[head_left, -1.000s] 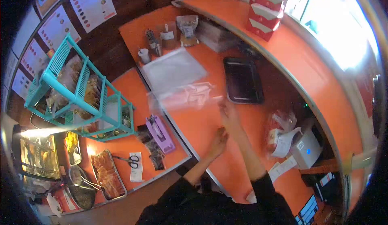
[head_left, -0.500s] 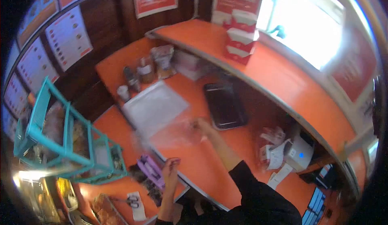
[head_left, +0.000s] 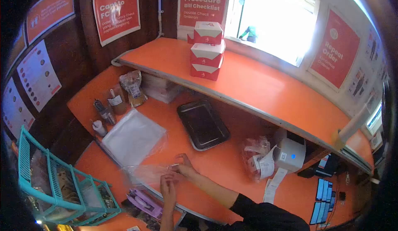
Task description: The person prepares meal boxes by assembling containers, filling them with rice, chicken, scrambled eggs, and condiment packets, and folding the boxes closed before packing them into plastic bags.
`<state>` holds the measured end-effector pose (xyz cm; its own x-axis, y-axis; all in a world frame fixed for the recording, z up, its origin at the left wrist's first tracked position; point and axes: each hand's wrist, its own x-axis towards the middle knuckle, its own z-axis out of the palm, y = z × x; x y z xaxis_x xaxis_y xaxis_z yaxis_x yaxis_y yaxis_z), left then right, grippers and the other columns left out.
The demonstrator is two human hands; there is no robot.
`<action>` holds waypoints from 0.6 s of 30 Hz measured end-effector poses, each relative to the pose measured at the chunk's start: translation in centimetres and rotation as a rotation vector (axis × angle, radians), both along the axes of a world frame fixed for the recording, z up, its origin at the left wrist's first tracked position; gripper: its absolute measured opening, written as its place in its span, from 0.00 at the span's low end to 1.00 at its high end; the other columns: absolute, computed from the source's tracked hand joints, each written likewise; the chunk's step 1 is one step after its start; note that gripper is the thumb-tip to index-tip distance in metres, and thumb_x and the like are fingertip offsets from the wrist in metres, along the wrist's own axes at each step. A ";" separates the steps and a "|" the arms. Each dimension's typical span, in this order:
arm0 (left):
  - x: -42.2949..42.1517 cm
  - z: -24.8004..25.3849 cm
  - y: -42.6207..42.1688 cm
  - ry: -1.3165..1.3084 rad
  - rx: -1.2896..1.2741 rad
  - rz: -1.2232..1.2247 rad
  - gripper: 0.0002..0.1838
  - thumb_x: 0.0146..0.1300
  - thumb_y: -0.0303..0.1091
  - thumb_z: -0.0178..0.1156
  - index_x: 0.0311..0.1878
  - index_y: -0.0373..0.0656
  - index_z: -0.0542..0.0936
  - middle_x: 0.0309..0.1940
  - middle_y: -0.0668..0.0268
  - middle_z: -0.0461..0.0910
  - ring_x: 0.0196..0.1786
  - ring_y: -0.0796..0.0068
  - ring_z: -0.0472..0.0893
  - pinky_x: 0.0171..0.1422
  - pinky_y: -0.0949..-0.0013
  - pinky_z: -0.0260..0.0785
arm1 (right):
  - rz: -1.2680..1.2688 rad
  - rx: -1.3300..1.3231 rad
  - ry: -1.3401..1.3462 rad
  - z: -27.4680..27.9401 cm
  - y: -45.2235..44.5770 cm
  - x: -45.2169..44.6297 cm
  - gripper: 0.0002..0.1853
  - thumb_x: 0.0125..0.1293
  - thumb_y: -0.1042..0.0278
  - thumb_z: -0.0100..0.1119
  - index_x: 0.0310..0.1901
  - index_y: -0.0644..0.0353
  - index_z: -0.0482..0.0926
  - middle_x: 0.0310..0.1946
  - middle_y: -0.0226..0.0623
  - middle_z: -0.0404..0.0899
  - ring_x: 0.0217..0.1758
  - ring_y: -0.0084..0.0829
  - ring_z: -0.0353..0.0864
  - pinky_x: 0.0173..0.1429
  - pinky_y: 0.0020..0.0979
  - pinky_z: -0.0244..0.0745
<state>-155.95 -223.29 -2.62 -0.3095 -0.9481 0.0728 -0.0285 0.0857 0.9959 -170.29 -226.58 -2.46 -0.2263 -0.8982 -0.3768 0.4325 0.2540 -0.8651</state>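
A clear plastic bag (head_left: 145, 173) stretches leftward from my hands, over the front edge of the orange counter. My right hand (head_left: 185, 167) pinches the bag at its near end. Just below it, my left hand (head_left: 168, 186) has its fingertips closed at the same end of the bag. A stack of clear plastic bags (head_left: 134, 137) lies flat on the counter beyond. Right of that stack is a black tray (head_left: 203, 124) with nothing visible in it. Below the held bag sits a purple holder (head_left: 144, 204).
Red-and-white boxes (head_left: 207, 52) are stacked on the raised shelf (head_left: 269, 90). A label printer (head_left: 289, 152) with paper strips stands at right, beside a crumpled plastic bag (head_left: 253, 152). A teal rack (head_left: 62, 181) is at left. Small containers (head_left: 105, 112) line the counter's back left.
My right hand has brought the bag back toward me, away from the stack. My left hand has come up to the bag's end. The view has turned rightward.
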 end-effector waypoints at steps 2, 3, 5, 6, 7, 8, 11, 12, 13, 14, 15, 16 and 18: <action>0.1 1.9 0.5 0.073 0.092 0.037 0.08 0.67 0.31 0.49 0.45 0.36 0.68 0.40 0.60 0.72 0.45 0.71 0.74 0.50 0.68 0.66 | -0.068 -0.014 -0.015 2.6 1.8 -0.1 0.29 0.56 0.84 0.58 0.54 0.52 0.56 0.39 0.45 0.77 0.42 0.31 0.80 0.45 0.31 0.78; -0.1 3.0 0.4 0.072 -0.095 0.146 0.08 0.67 0.31 0.50 0.43 0.36 0.69 0.38 0.62 0.71 0.41 0.74 0.73 0.46 0.70 0.66 | -0.130 -0.037 -0.034 4.0 2.6 -0.3 0.27 0.57 0.84 0.57 0.53 0.51 0.57 0.39 0.44 0.77 0.42 0.30 0.80 0.45 0.31 0.78; -0.3 5.0 0.0 0.074 -0.276 0.256 0.07 0.67 0.31 0.50 0.41 0.37 0.69 0.36 0.63 0.71 0.38 0.78 0.73 0.42 0.72 0.66 | -0.069 -0.164 0.047 5.5 4.1 -1.3 0.26 0.57 0.85 0.57 0.52 0.51 0.58 0.40 0.43 0.77 0.43 0.30 0.80 0.45 0.30 0.78; -0.2 6.0 -0.5 0.011 -0.294 0.195 0.06 0.67 0.31 0.51 0.40 0.38 0.70 0.34 0.65 0.71 0.34 0.78 0.72 0.39 0.73 0.65 | -0.001 -0.294 0.123 6.2 4.5 -1.4 0.25 0.57 0.85 0.56 0.51 0.51 0.58 0.40 0.43 0.77 0.43 0.29 0.80 0.45 0.30 0.78; -0.3 7.4 -0.9 -0.052 -0.313 0.135 0.06 0.66 0.31 0.51 0.38 0.38 0.71 0.31 0.66 0.71 0.31 0.79 0.71 0.36 0.74 0.64 | 0.001 -0.292 0.128 7.2 4.9 -1.0 0.25 0.57 0.85 0.56 0.51 0.51 0.58 0.40 0.43 0.77 0.43 0.29 0.80 0.45 0.30 0.78; -0.7 10.3 -0.6 -0.009 -0.092 0.053 0.08 0.65 0.34 0.55 0.34 0.40 0.72 0.26 0.70 0.71 0.27 0.82 0.69 0.32 0.77 0.62 | 0.046 -0.351 0.139 8.3 5.4 -0.6 0.25 0.56 0.84 0.58 0.50 0.51 0.59 0.38 0.41 0.77 0.41 0.28 0.79 0.43 0.29 0.77; -0.4 9.6 -2.0 -0.049 0.036 -0.200 0.09 0.62 0.36 0.60 0.32 0.41 0.73 0.22 0.74 0.71 0.27 0.85 0.70 0.31 0.78 0.61 | 0.137 -0.349 0.304 11.1 6.7 -0.3 0.26 0.54 0.80 0.63 0.50 0.53 0.59 0.34 0.37 0.76 0.40 0.24 0.77 0.41 0.27 0.75; -0.4 10.2 -2.0 -0.048 0.032 -0.202 0.09 0.62 0.36 0.60 0.32 0.41 0.73 0.22 0.74 0.71 0.27 0.85 0.70 0.31 0.78 0.61 | 0.192 -0.287 0.460 11.9 7.0 -0.3 0.28 0.53 0.76 0.67 0.50 0.54 0.59 0.32 0.35 0.75 0.42 0.22 0.76 0.41 0.27 0.73; -0.4 12.1 -1.9 -0.006 0.210 -0.367 0.10 0.61 0.37 0.62 0.33 0.41 0.75 0.22 0.73 0.72 0.26 0.85 0.70 0.30 0.78 0.61 | 0.191 -0.288 0.463 12.2 7.3 -0.3 0.28 0.53 0.76 0.67 0.50 0.54 0.59 0.32 0.35 0.75 0.42 0.22 0.76 0.41 0.27 0.73; -0.5 13.2 -1.8 0.039 0.391 -0.529 0.10 0.59 0.37 0.64 0.34 0.40 0.77 0.23 0.73 0.74 0.26 0.86 0.70 0.30 0.79 0.61 | 0.238 -0.273 0.474 12.5 7.8 -0.2 0.30 0.51 0.75 0.68 0.51 0.55 0.59 0.34 0.35 0.74 0.42 0.22 0.75 0.40 0.28 0.73; -0.4 12.8 -1.8 0.048 0.394 -0.526 0.10 0.59 0.37 0.64 0.34 0.40 0.77 0.23 0.73 0.74 0.26 0.86 0.70 0.30 0.79 0.61 | 0.288 -0.256 0.488 12.9 8.2 -0.1 0.32 0.49 0.74 0.70 0.51 0.55 0.59 0.37 0.36 0.73 0.42 0.22 0.75 0.38 0.29 0.72; -0.2 12.2 -2.0 0.067 0.536 -0.604 0.11 0.59 0.35 0.63 0.39 0.38 0.77 0.26 0.72 0.75 0.26 0.85 0.72 0.31 0.78 0.63 | 0.298 -0.251 0.495 14.1 8.7 -0.1 0.32 0.49 0.74 0.70 0.51 0.55 0.59 0.37 0.36 0.73 0.42 0.22 0.75 0.38 0.29 0.72; -0.2 13.0 -2.0 0.087 0.741 -0.698 0.14 0.56 0.33 0.63 0.43 0.34 0.78 0.28 0.71 0.77 0.25 0.83 0.74 0.30 0.77 0.65 | 0.366 -0.042 0.582 16.5 9.3 -0.2 0.36 0.47 0.73 0.72 0.55 0.56 0.58 0.38 0.37 0.72 0.39 0.24 0.76 0.36 0.30 0.73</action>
